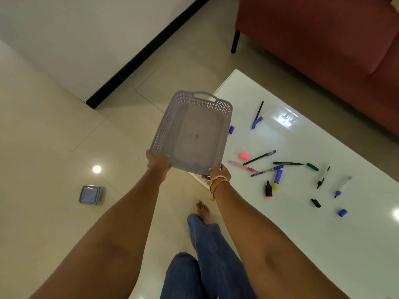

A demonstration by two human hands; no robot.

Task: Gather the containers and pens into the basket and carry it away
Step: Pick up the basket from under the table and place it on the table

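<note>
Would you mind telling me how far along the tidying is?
Nothing is gathered yet: the lilac perforated plastic basket is empty. Both the left hand and right hand hold its near edge. The scattered pens and caps remain on the white table, the square lidded container on the floor.

Lilac perforated basket (191,132) held in air, tilted, nothing inside. Left hand (157,161) grips near left corner of rim; right hand (218,172) grips near right corner, bracelets on wrist. White glossy surface (302,223) at right carries scattered pens (259,157), markers, loose caps. Square lidded container (90,194) sits on tiled floor at left. Red sofa (323,39) beyond surface.
</note>
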